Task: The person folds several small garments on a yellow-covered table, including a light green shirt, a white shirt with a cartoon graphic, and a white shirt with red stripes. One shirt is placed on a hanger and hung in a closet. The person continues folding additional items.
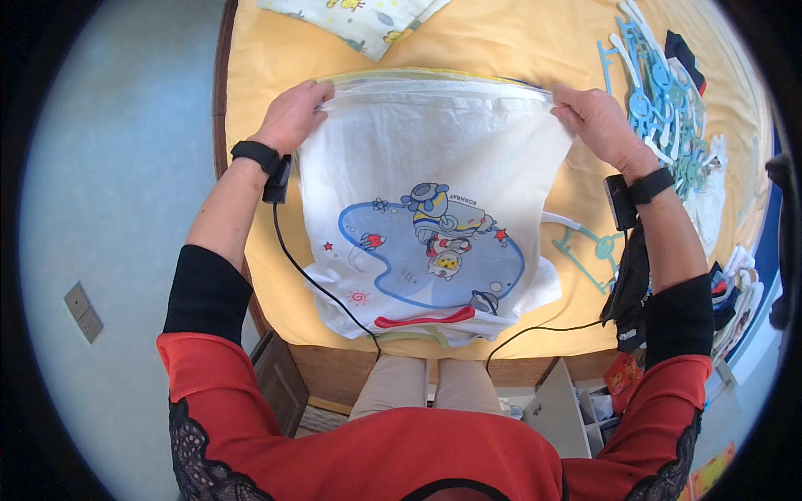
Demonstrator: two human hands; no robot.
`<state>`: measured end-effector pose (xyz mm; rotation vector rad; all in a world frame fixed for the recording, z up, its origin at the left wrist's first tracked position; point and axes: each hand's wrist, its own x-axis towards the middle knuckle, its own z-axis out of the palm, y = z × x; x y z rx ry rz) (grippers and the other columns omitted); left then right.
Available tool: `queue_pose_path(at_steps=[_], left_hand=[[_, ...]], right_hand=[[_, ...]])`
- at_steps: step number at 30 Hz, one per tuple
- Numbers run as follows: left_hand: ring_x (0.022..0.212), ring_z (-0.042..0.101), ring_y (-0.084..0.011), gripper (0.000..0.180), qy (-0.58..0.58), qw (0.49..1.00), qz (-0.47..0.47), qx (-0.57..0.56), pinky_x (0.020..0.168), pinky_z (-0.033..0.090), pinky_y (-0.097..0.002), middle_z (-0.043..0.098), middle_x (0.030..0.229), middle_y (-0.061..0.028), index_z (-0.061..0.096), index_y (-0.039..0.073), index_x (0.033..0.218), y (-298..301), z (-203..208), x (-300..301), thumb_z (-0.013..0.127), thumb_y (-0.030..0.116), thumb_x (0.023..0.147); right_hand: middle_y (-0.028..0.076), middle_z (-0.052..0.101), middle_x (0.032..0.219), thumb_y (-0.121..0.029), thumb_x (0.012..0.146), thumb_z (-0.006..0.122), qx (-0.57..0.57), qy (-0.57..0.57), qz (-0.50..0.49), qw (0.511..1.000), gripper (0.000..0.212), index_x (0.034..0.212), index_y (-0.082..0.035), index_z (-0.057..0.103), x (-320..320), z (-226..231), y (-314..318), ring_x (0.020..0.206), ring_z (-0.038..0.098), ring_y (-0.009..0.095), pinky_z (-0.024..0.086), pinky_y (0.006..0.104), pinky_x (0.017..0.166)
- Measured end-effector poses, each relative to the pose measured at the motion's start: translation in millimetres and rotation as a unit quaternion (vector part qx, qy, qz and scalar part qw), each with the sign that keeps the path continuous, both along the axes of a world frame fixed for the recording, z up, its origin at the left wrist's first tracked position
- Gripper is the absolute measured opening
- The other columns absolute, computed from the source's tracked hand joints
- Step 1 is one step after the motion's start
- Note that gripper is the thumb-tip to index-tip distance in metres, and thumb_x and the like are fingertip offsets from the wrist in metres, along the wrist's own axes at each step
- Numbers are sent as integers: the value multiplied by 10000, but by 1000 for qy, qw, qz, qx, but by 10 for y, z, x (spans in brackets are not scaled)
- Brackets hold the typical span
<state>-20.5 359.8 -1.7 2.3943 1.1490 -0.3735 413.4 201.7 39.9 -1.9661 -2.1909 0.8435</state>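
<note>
A white T-shirt (434, 146) lies spread on the yellow bedding, its red-trimmed neckline toward me. Its blue printed patch with cartoon figures appears upside down from here. My left hand (292, 115) is closed on the far left corner of the hem, and my right hand (595, 122) pinches the far right corner. Between them the hem is stretched almost straight. Yellowish-green cloth edges show just behind the hem and under the neckline. Beside the shirt's right side lies a light green and white clothes hanger (603, 247).
Several blue and green hangers (656, 104) are heaped at the far right of the yellow bedding (267, 37). A patterned white cloth (359, 21) lies at the far edge. Dark clothing (631, 288) and folded garments (739, 288) are on the right. Cables run from both wrists.
</note>
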Motion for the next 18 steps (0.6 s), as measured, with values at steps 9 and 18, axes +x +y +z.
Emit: queue_pose_path(at_steps=[9, 18], left_hand=[[893, 600, -306, 186, -35, 999, -13, -22, 761, 483, -389, 588, 964, -115, 595, 23, 915, 115, 349, -281, 735, 73, 803], [935, 632, -330, 140, -91, 980, -176, -14, 770, 522, -427, 646, 1006, -110, 609, 60, 952, -100, 600, -406, 698, 128, 867]], right_hand=[[191, 653, 792, -204, 932, 612, -19, -65, -21, 998, 120, 942, -86, 596, 17, -93, -113, 817, 634, 412, 486, 513, 705], [159, 623, 854, -137, 871, 643, 8, -21, 69, 997, 85, 909, -66, 614, 100, -239, -268, 819, 620, 394, 493, 471, 702]])
